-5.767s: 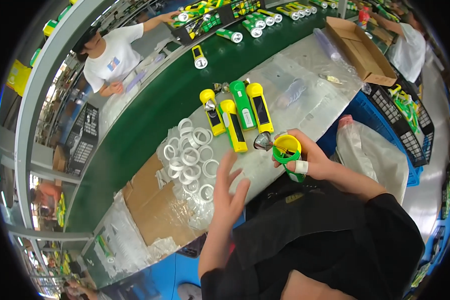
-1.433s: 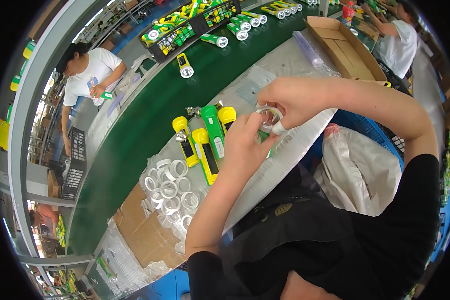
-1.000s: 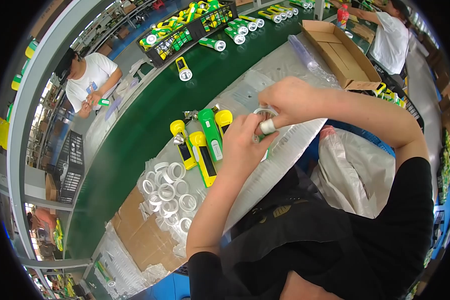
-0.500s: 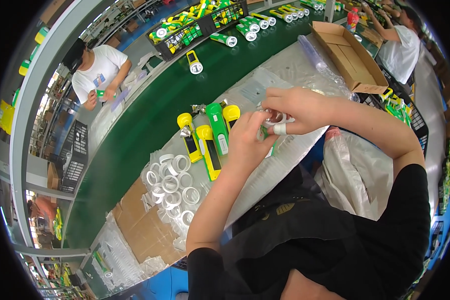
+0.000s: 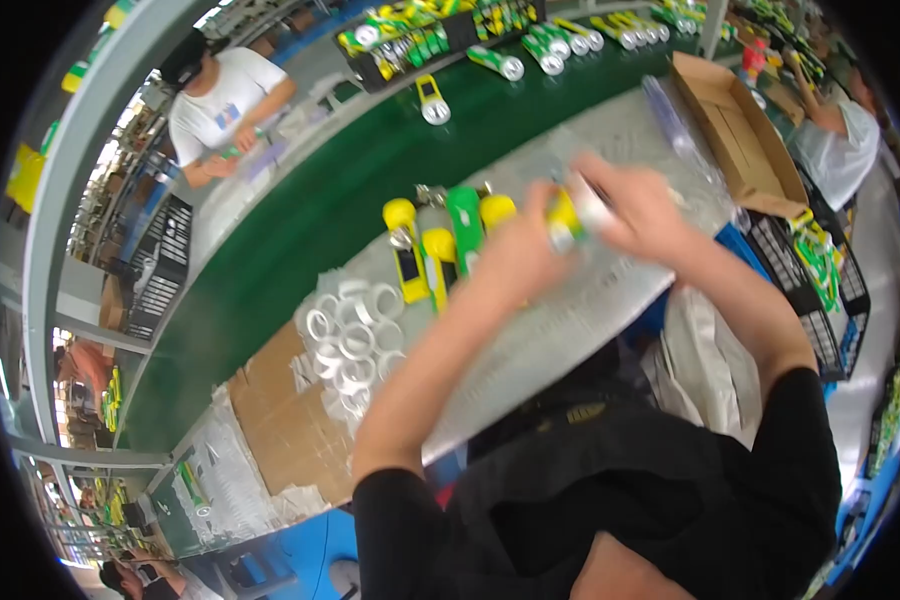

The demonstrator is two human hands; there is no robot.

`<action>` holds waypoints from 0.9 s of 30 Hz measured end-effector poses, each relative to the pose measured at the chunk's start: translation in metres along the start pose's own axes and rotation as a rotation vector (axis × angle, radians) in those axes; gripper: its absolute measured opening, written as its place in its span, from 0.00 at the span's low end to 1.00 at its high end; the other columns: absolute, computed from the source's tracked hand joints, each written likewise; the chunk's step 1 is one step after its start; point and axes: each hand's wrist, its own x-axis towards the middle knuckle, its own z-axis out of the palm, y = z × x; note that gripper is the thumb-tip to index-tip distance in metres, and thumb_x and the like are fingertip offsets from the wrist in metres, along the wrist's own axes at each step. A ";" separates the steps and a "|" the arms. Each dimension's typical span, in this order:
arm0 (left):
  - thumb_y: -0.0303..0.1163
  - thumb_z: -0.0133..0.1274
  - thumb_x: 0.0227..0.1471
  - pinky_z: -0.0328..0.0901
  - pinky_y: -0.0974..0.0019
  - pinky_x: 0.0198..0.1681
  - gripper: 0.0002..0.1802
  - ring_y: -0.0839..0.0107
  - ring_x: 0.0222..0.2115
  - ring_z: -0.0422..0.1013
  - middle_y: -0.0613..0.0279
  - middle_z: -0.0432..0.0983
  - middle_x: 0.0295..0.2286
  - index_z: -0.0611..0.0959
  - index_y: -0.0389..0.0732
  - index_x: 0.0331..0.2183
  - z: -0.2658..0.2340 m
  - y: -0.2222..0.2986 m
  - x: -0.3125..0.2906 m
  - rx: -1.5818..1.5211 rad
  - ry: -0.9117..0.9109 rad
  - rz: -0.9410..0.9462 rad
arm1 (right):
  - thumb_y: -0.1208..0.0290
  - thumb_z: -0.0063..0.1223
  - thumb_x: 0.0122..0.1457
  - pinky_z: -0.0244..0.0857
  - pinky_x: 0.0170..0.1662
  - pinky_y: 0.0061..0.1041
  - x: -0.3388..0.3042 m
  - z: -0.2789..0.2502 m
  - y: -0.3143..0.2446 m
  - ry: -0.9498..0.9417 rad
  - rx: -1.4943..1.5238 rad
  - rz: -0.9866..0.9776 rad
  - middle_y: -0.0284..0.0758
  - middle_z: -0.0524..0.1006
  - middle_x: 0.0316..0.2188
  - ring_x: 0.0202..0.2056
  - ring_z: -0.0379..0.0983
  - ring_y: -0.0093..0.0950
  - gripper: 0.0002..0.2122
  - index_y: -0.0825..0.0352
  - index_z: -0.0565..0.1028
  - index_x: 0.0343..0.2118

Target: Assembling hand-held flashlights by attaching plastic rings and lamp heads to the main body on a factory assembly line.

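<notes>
Between my hands is a yellow and green flashlight (image 5: 563, 214), smeared by motion and partly hidden by fingers. My left hand (image 5: 523, 258) is closed around its body. My right hand (image 5: 638, 208) is closed on the white ring (image 5: 592, 204) at its head end. Left of my left hand lie several flashlight bodies: a green one (image 5: 463, 215), and yellow ones such as the one with a dark panel (image 5: 408, 270). Small silvery parts (image 5: 429, 195) show at their far ends. Nearer my left forearm is a loose heap of white plastic rings (image 5: 356, 340).
A green conveyor belt (image 5: 300, 210) runs beyond the bench, with one flashlight (image 5: 432, 102) standing out on it. A black crate (image 5: 450, 45) full of flashlights sits at the back. An open cardboard box (image 5: 740, 140) stands right. Co-workers sit across the belt (image 5: 225, 105) and at far right.
My hands have shifted slightly right and now blur. A yellow and green flashlight end shows between them, where a white ring was before. The whole view has tilted a little.
</notes>
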 end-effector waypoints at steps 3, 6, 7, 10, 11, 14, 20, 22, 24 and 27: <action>0.36 0.63 0.42 0.70 0.49 0.35 0.30 0.44 0.34 0.75 0.46 0.78 0.33 0.69 0.41 0.46 0.002 -0.024 0.008 -0.008 0.082 0.024 | 0.56 0.53 0.57 0.66 0.31 0.38 0.012 0.024 0.006 -0.005 0.079 0.099 0.41 0.76 0.27 0.27 0.74 0.45 0.16 0.61 0.71 0.42; 0.38 0.65 0.40 0.70 0.54 0.36 0.31 0.49 0.34 0.76 0.48 0.78 0.33 0.72 0.39 0.45 -0.004 -0.016 -0.005 -0.068 0.126 0.090 | 0.54 0.56 0.56 0.66 0.29 0.35 0.011 0.011 0.000 0.006 0.186 0.043 0.38 0.76 0.25 0.26 0.74 0.42 0.20 0.62 0.70 0.46; 0.38 0.67 0.39 0.69 0.58 0.37 0.31 0.57 0.35 0.76 0.52 0.78 0.34 0.74 0.39 0.45 -0.011 -0.016 -0.009 -0.170 -0.020 0.019 | 0.53 0.58 0.54 0.66 0.28 0.33 0.009 0.006 0.000 -0.048 0.220 -0.007 0.37 0.76 0.25 0.26 0.74 0.39 0.21 0.62 0.70 0.46; 0.37 0.68 0.37 0.68 0.64 0.41 0.31 0.73 0.36 0.74 0.61 0.78 0.36 0.77 0.38 0.45 -0.020 -0.013 -0.010 -0.361 -0.252 -0.112 | 0.53 0.62 0.52 0.65 0.26 0.28 0.013 0.000 0.000 -0.100 0.235 -0.146 0.35 0.75 0.24 0.24 0.74 0.35 0.23 0.63 0.71 0.44; 0.37 0.68 0.37 0.68 0.62 0.40 0.31 0.63 0.35 0.75 0.55 0.78 0.35 0.76 0.38 0.45 -0.019 -0.016 -0.010 -0.371 -0.239 -0.043 | 0.53 0.61 0.52 0.65 0.25 0.29 0.015 0.004 0.002 -0.056 0.205 -0.241 0.35 0.74 0.23 0.23 0.74 0.35 0.22 0.63 0.72 0.43; 0.35 0.67 0.38 0.69 0.59 0.41 0.34 0.55 0.38 0.76 0.51 0.78 0.36 0.73 0.38 0.48 -0.015 -0.018 -0.005 -0.266 -0.147 0.000 | 0.54 0.60 0.52 0.65 0.25 0.30 0.016 0.012 0.002 0.014 0.140 -0.278 0.35 0.74 0.22 0.23 0.73 0.37 0.20 0.63 0.72 0.41; 0.34 0.65 0.41 0.69 0.53 0.41 0.38 0.47 0.38 0.75 0.43 0.76 0.38 0.67 0.39 0.53 -0.014 -0.036 0.016 -0.074 0.059 0.044 | 0.56 0.55 0.56 0.66 0.26 0.32 0.037 0.025 0.020 0.073 0.056 -0.121 0.36 0.76 0.24 0.24 0.74 0.38 0.16 0.63 0.73 0.40; 0.37 0.66 0.43 0.70 0.52 0.39 0.39 0.48 0.37 0.75 0.44 0.76 0.38 0.67 0.42 0.55 -0.028 -0.060 0.016 0.337 0.550 0.359 | 0.56 0.55 0.56 0.67 0.28 0.32 0.056 0.035 0.045 0.235 0.067 0.168 0.39 0.77 0.26 0.26 0.75 0.39 0.17 0.65 0.72 0.41; 0.43 0.62 0.47 0.71 0.52 0.33 0.37 0.50 0.33 0.75 0.47 0.77 0.35 0.68 0.45 0.56 -0.035 -0.072 0.003 0.459 0.639 0.388 | 0.57 0.55 0.57 0.68 0.30 0.32 0.077 0.049 0.090 0.256 0.098 0.273 0.40 0.78 0.26 0.27 0.76 0.39 0.18 0.65 0.71 0.43; 0.47 0.60 0.48 0.69 0.54 0.27 0.34 0.52 0.27 0.74 0.49 0.76 0.29 0.71 0.45 0.54 -0.027 -0.059 -0.034 0.435 0.091 0.040 | 0.60 0.55 0.56 0.69 0.34 0.34 0.119 0.098 0.142 0.299 0.080 0.433 0.41 0.78 0.31 0.31 0.77 0.39 0.18 0.63 0.70 0.46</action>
